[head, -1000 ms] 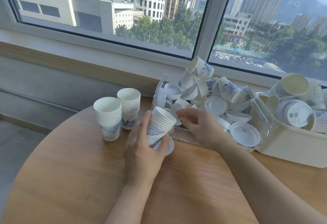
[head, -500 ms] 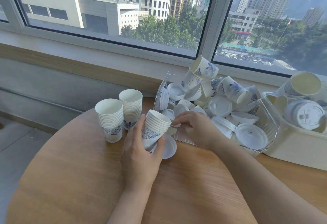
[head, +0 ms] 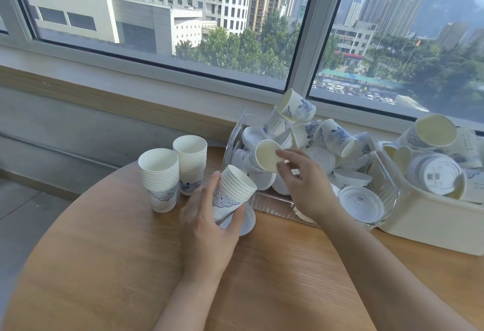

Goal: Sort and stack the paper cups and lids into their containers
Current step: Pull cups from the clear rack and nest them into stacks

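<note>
Meanwhile, right hand (head: 306, 186) fingers (head: 285, 155) pinching single cup (head: 264, 156).

Upper-floor room in a city building, suggested by a wide window (head: 167, 16) over towers, a round wooden table (head: 104, 265) set beside it

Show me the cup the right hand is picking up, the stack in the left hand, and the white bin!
Single cup (head: 265, 154), head view, open mouth.
Held stack (head: 230, 194), head view, patterned side.
White bin (head: 429, 220), head view, front wall.
</note>
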Demonstrator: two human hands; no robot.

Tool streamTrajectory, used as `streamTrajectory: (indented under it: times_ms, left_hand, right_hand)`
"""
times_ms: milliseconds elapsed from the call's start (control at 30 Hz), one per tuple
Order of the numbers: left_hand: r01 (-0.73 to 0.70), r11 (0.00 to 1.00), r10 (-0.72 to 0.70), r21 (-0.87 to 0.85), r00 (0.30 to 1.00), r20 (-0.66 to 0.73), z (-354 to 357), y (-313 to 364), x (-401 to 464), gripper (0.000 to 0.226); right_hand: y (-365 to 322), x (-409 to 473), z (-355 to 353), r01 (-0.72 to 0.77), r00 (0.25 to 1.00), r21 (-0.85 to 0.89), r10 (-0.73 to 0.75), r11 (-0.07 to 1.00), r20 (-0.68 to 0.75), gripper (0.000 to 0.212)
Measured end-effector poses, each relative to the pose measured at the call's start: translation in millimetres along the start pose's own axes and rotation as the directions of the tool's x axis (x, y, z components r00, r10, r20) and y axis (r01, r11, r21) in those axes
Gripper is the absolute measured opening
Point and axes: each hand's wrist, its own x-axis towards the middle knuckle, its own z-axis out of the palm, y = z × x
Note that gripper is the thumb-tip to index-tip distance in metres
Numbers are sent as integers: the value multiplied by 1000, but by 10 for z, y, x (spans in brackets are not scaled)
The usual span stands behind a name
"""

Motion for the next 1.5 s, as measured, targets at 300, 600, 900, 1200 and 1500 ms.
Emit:
streamTrajectory:
  times_ms: [300,600,900,1200,1500]
  left_hand:
    - [-60,998,60,-2,997,52,48,40,-37,67]
    - [-163,986,166,-43,983,77,82,77,-61,77]
    - [-185,981,193,-65,970,148,165,152,-97,74]
    - [-230,972,233,-46,967,104,236,193,-64,72]
    - [-238,971,241,-36,966,95,279,156,-64,74]
  right_hand:
    - [-58,-240,-309,-142,988,394,154,908,2,25]
    - [-194,-398,-411,-167,986,222,161,961,46,24]
    - [-192,-547,-294,-143,987,67,137,988,85,20]
    - [-190,-529,-211,-136,989,115,128,984,77,48]
    - [-124,-464,-187,-148,988,190,138,971,66,52]
